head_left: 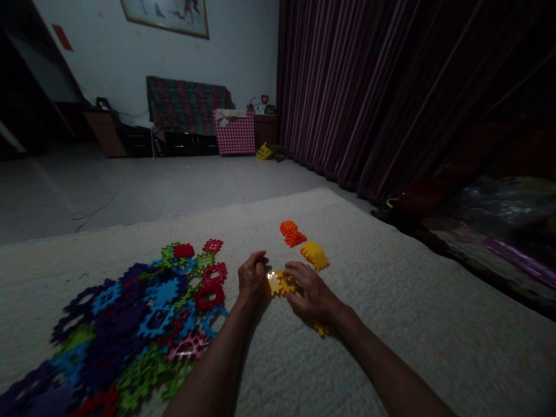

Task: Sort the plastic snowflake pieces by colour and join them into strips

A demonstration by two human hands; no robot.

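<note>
Two yellow interlocking foam-like tiles with toothed edges (274, 284) lie low over the cream mat, between my hands. My left hand (252, 278) is closed, its curled fingers at the left edge of the yellow tiles. From the right, my right hand (310, 292) grips the other side with fingers above and thumb below. Just beyond it rests a stack of yellow tiles (315, 255). Farther back is a small group of orange tiles (292, 233). Another yellow piece (322, 329) shows partly under my right wrist.
A large heap of purple, blue, green, red and pink toothed pieces (147, 313) spreads over the left of the quilted mat (347, 365). Beyond the mat's far edge is a tiled floor (195, 179) with a cable. Dark purple curtains (347, 87) hang at the right.
</note>
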